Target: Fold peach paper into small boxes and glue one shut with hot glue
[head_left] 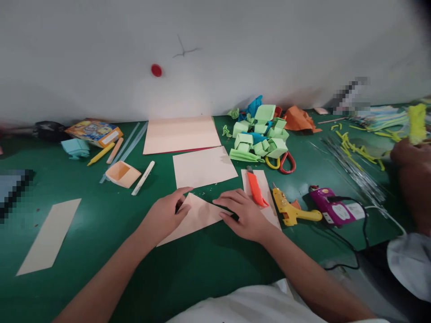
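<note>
A folded piece of pale peach paper [200,215] lies at the front of the green table, a raised corner at its top. My left hand [166,213] curls round its left edge, thumb and fingers closed on the paper. At the right end, my right hand [247,215] has its thumb and fingers closed about the tapering corner. Just beyond is a flat peach sheet [205,166]. Beside my right hand, an orange utility knife [256,188] rests on a peach paper strip [271,211]. A yellow glue gun [291,208] lies further right.
Green folded paper pieces [266,132] and scissors [286,162] stand behind. A purple box [333,206] trails cables at right, near another person's hand [411,157] and wires [357,166]. Left are a peach paper box [123,174], a white stick [143,178] and a paper strip [50,235].
</note>
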Available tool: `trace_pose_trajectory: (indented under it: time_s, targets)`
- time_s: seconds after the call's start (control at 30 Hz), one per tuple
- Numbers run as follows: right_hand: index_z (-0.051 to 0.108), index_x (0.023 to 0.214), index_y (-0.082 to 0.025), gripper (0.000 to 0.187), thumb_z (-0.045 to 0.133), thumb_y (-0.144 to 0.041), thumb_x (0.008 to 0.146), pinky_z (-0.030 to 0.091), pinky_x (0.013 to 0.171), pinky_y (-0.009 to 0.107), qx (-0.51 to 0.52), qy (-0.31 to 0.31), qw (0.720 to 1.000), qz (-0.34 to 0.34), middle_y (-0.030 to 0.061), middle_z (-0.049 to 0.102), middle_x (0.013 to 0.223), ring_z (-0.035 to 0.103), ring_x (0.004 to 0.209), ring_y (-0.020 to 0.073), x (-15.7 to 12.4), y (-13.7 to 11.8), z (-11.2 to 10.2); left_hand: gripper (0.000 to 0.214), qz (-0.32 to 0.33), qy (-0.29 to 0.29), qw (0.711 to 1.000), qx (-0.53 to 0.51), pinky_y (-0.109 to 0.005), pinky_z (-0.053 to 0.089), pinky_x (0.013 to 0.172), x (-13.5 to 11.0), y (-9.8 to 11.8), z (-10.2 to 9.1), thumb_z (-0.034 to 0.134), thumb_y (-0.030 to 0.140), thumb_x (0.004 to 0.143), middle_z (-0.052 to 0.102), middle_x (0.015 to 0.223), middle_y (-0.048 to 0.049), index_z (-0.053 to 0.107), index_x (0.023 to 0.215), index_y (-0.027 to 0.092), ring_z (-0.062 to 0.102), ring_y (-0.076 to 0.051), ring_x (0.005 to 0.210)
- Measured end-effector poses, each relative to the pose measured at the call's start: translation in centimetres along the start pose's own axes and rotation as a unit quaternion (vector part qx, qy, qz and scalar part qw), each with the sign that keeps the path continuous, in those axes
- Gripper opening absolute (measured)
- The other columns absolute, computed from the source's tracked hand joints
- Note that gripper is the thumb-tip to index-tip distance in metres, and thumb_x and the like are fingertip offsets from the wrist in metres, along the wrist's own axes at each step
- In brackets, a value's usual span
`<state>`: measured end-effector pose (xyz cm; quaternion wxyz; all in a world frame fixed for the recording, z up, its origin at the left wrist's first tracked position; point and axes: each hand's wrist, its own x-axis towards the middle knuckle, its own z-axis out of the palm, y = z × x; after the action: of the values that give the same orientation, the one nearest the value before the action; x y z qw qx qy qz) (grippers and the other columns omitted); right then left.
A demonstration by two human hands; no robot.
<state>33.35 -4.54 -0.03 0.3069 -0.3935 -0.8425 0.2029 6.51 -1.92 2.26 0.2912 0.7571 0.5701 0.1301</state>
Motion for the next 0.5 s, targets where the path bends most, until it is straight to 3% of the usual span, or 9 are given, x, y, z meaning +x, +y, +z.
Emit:
trace_pose_trajectory:
  time_s: [0.23,0.5]
  targets:
    - [0.063,0.13,-0.023,0.036,0.059,-0.025,0.095,0.042,0.096,0.048,-0.064,-0.089,0.994,-0.028,0.0104,0.062,0.131,0.051,0.113,0.0295,0.0,-1.2,0.8,0.04,-0.018,0.007,0.999,-0.025,-0.027,0.046,0.065,0.0,0.0,0.5,0.053,0.037,0.093,0.07,0.084,0.0022,0.056,0.132,0.028,0.064,-0.018,0.071]
    - [0.065,0.127,-0.023,0.033,0.059,-0.022,0.094,0.04,0.095,0.046,-0.081,-0.114,0.99,-0.004,0.0096,0.061,0.133,0.049,0.115,0.0289,0.2,-1.2,0.6,0.035,-0.019,0.022,0.999,-0.015,-0.027,0.045,0.061,0.1,0.2,0.7,0.054,0.041,0.092,0.067,0.079,0.0024,0.06,0.123,0.026,0.061,-0.017,0.066]
